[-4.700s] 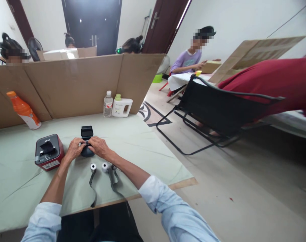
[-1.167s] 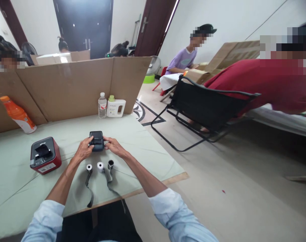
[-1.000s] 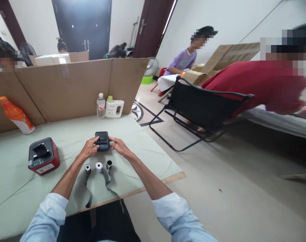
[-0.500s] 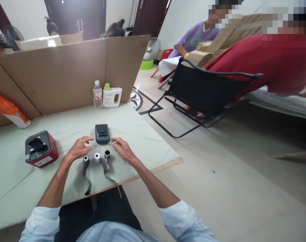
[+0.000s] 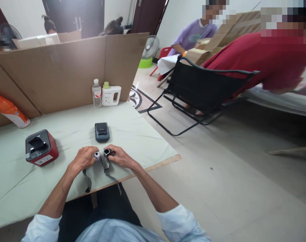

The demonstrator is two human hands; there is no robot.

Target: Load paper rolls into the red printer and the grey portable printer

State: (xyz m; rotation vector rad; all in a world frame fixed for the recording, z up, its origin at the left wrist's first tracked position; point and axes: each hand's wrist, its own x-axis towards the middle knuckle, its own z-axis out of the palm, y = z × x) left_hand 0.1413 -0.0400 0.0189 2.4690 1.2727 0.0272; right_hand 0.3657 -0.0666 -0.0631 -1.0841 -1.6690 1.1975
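Note:
My left hand is closed, its fingertips on the side of a small white roll. It hides another roll whose dark strip hangs out below toward the table edge. Just to the right, my right hand pinches a roll with a wide dark core. From that roll a loose grey strip trails over the front edge. Beyond both hands lies a small dark blue-grey handheld device, apart from them.
A red and black box-shaped device stands at the left. Near the cardboard screen are an orange bottle, a clear water bottle and a white jug. Right of the table, a person in red sits on a black folding chair.
Both hands have come down and inward from beside the handheld device. The left has closed on the white roll, covering the left one; the right has taken hold of the dark-cored roll.

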